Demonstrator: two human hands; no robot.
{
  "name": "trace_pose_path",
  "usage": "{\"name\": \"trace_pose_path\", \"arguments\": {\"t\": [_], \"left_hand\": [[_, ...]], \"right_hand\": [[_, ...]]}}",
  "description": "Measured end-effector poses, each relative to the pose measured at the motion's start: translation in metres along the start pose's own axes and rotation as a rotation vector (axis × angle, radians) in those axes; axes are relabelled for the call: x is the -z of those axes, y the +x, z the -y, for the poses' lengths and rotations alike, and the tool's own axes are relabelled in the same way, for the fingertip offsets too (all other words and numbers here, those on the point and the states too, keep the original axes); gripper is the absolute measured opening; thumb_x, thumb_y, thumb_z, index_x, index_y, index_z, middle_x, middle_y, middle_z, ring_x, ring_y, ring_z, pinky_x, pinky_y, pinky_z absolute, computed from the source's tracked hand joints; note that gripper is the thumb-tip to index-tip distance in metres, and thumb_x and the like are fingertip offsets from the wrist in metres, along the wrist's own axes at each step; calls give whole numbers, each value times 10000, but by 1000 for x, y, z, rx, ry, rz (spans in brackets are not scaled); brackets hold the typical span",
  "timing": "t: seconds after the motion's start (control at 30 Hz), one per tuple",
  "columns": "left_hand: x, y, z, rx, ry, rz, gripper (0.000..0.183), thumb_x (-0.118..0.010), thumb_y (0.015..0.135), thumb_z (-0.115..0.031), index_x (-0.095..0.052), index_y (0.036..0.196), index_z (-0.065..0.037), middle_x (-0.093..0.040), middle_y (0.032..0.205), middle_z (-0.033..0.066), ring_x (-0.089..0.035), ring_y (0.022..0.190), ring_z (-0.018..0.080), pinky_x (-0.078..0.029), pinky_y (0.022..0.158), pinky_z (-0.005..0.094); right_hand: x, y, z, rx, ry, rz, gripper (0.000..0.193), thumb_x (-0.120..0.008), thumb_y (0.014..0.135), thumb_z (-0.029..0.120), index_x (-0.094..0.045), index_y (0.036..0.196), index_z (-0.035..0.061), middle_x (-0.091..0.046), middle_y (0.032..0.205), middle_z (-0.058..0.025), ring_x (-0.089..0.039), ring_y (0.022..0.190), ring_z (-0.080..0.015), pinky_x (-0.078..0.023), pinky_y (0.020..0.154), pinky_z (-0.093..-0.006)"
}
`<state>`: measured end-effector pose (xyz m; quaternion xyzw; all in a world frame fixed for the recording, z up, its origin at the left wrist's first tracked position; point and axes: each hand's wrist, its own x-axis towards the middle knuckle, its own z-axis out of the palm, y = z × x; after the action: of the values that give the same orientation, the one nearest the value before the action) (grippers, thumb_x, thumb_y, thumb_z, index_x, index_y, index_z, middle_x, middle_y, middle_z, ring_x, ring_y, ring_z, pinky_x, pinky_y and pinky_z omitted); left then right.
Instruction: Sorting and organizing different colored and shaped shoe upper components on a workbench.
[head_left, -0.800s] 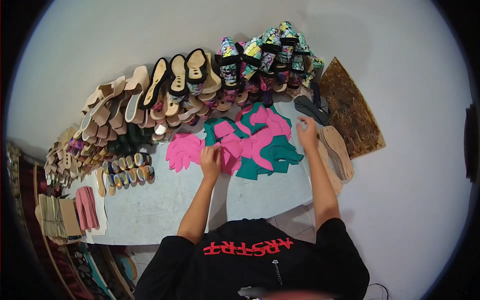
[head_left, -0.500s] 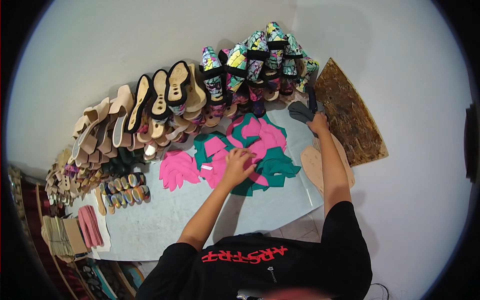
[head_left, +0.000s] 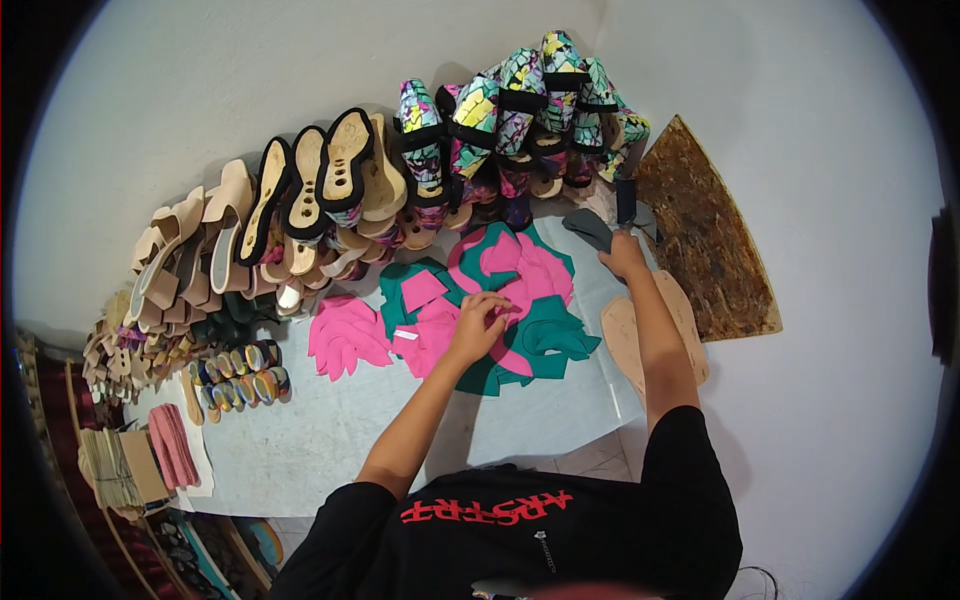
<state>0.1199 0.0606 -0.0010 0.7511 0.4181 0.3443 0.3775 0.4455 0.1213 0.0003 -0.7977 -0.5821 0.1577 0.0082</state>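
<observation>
Centrally, pink pieces (head_left: pixel 520 275): flat cut shapes lying over teal pieces (head_left: pixel 545 340) in the middle of the pale sheet (head_left: pixel 330 440).
Left hand (head_left: pixel 480 322): fingers pinched narrowly on a pink piece.
Right hand (head_left: pixel 625 255): resting at a grey piece (head_left: pixel 590 230) on the sheet's far right; grip cannot be told.
Surface: sheet spread on the floor, a tan sole (head_left: pixel 625 335) at its right edge.
Room: white wall (head_left: pixel 250 80), shoe soles (head_left: pixel 330 185) and patterned shoes (head_left: pixel 520 100) leaning in a row; brown board (head_left: pixel 705 240) beside.
</observation>
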Motion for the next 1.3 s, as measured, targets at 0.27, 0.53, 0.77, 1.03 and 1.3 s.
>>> {"name": "trace_pose_path", "arguments": {"t": [0.27, 0.53, 0.77, 1.03, 1.3], "left_hand": [[-1, 25, -16, 289, -640, 32, 242, -584, 811, -183, -556, 998, -32, -559, 974, 41, -514, 895, 132, -385, 799, 246], [17, 13, -36, 555, -1122, 54, 401, -447, 891, -369, -488, 1093, -25, -552, 1031, 65, -531, 927, 146, -430, 802, 296], [36, -18, -35, 522, -1215, -24, 421, -417, 899, -378, -485, 1085, -7, -559, 901, 54, -561, 827, 163, -477, 730, 307], [45, -34, -23, 574, -1154, -63, 409, -410, 901, -383, -486, 1081, -23, -529, 796, 19, -540, 694, 121, -481, 599, 256], [30, -34, -47, 447, -1115, -89, 276, -462, 900, -279, -511, 1016, -34, -570, 887, 31, -530, 773, 99, -437, 690, 252]], "right_hand": [[20, -41, 71, 300, 689, -38, 620, -677, 670, 307, -472, 1061, -128, -571, 987, -249, -565, 935, -302, -438, 796, -354], [-14, -132, 160, 392, 1102, 138, 396, -664, 741, 249, -544, 975, -47, -608, 840, -118, -576, 751, -182, -456, 668, -299], [-26, -172, 173, 204, 1458, 110, 207, -570, 835, 185, -563, 944, 9, -584, 776, -37, -541, 654, -88, -440, 579, -226], [-24, -191, 169, 99, 1612, 283, 243, -567, 835, 203, -527, 981, 14, -515, 662, 0, -508, 564, -90, -419, 504, -229], [-39, -194, 185, 243, 1182, -49, 270, -557, 839, 203, -535, 1006, -9, -579, 856, -61, -535, 736, -126, -426, 655, -253]]}}
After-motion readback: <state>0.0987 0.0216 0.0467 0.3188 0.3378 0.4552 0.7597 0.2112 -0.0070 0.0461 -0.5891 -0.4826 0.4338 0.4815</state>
